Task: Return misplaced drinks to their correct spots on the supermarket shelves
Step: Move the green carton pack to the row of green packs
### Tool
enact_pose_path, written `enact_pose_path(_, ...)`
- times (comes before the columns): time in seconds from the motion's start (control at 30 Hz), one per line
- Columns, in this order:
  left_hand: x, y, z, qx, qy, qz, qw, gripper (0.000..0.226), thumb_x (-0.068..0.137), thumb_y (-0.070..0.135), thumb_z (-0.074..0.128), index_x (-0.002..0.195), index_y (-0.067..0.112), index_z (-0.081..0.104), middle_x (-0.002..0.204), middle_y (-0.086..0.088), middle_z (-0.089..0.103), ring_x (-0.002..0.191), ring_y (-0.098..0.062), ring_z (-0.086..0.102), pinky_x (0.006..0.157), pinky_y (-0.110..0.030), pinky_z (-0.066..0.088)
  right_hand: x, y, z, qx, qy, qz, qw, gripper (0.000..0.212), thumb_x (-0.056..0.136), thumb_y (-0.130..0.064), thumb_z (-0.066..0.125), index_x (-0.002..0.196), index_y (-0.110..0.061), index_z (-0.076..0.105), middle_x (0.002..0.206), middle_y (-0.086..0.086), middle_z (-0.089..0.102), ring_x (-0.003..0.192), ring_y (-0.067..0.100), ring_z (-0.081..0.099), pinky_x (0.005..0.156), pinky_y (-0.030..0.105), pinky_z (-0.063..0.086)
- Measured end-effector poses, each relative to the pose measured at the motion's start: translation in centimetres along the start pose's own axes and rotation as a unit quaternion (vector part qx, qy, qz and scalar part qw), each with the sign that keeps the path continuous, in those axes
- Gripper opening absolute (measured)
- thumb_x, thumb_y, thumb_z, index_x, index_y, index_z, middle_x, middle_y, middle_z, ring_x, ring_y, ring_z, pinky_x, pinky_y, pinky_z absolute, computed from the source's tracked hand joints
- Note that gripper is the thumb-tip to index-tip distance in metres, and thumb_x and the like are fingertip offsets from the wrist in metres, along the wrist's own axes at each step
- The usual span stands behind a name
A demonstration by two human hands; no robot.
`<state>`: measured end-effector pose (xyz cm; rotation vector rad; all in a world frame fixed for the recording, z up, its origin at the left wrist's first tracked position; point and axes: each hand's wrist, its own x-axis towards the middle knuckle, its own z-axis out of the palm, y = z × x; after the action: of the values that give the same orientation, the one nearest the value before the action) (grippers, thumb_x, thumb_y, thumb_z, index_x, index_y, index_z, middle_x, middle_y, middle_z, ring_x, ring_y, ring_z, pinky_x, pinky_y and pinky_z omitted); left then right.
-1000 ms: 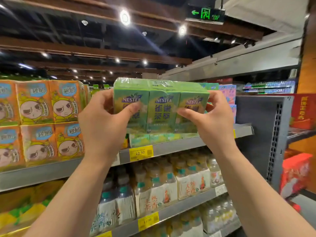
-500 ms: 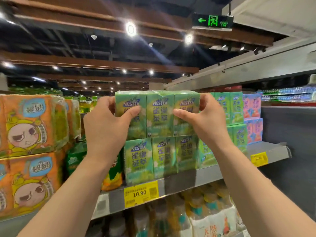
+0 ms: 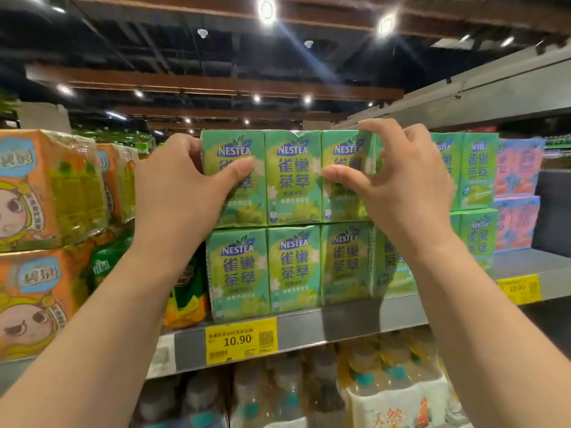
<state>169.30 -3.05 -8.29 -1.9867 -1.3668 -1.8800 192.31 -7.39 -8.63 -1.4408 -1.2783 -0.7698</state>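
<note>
Orange packs (image 3: 46, 193): stacked two high at the far left of the shelf (image 3: 355, 325).
Left hand (image 3: 182, 193): fingers curled round the left end of the green tea pack (image 3: 293, 177), thumb pressed on its front.
Green tea pack: sits on top of an identical lower pack (image 3: 293, 270), in line with it.
Right hand (image 3: 404, 180): grips the pack's right end, thumb on the front.
Price tag (image 3: 241, 341): yellow, reads 10.90, below the lower pack.
Pink packs (image 3: 516, 193): far right.

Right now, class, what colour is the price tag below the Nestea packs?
Yellow with black print, reading 10.90: the price tag shows best in the head view.
</note>
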Motion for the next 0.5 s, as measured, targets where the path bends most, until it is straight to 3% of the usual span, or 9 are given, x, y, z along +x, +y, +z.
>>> enact_pose_path(0.3, -1.3, 1.3, -0.4, 0.024, -0.022, -0.027, 0.999, 0.046, 0.074, 0.061, 0.072, 0.098, 0.026, 0.056, 0.076, 0.025, 0.05, 0.068, 0.011, 0.047, 0.055, -0.01, 0.034, 0.0, 0.9, 0.4, 0.029, -0.029, -0.021, 0.999, 0.076, 0.07, -0.077, 0.057, 0.131, -0.033, 0.05, 0.1, 0.001, 0.047, 0.091, 0.027, 0.054, 0.061, 0.032, 0.033)
enact_pose_path(0.4, -2.1, 1.8, -1.1, 0.038, -0.061, -0.03, 0.997, 0.051, 0.072, 0.056, 0.077, 0.11, 0.027, 0.061, 0.087, 0.021, 0.062, 0.075, 0.009, 0.054, 0.065, -0.013, 0.044, -0.1, 1.6, 0.1, 0.038, -0.055, -0.028, 0.997, 0.075, 0.074, -0.073, 0.062, 0.138, -0.038, 0.044, 0.102, 0.004, 0.048, 0.088, 0.026, 0.051, 0.062, 0.033, 0.037)
enact_pose_path(0.5, -4.0, 2.5, -2.1, 0.067, -0.08, -0.026, 0.994, 0.062, 0.07, 0.05, 0.081, 0.122, 0.028, 0.056, 0.107, 0.011, 0.068, 0.091, -0.005, 0.062, 0.077, -0.019, 0.044, -0.7, 2.5, -0.5, 0.025, -0.088, -0.021, 0.996, 0.077, 0.078, -0.066, 0.065, 0.145, -0.044, 0.035, 0.099, 0.004, 0.044, 0.083, 0.025, 0.048, 0.061, 0.035, 0.045)
